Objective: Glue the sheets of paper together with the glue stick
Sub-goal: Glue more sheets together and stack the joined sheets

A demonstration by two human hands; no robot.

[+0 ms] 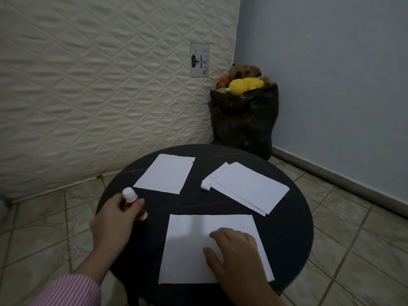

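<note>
My left hand (114, 219) is wrapped around a glue stick (133, 202), fingers curled against its red body, with the white cap pointing up and away from me. The stick sits tilted at the left edge of a round dark surface (293, 228), its lower end touching or just above it; I cannot tell which. A pink striped sleeve (68, 291) covers my left forearm.

My right hand (234, 252) lies flat, palm down, fingers loosely spread, pressing on the nearest sheet of paper (187, 250), which lies squarely in front of me.

Farther back on the left lies a second single sheet (164, 173), just beyond the glue stick. At the back right sits a small stack of sheets (247, 187), slightly fanned, one corner curled up at its left end. The three groups of paper lie apart from each other.

Beyond the surface, a quilted cream mattress (88, 85) stands upright against the wall. Beside it in the corner is a black bag (242, 120) full of soft toys, a yellow one on top. The floor (353, 239) is tiled, the right wall pale blue.
</note>
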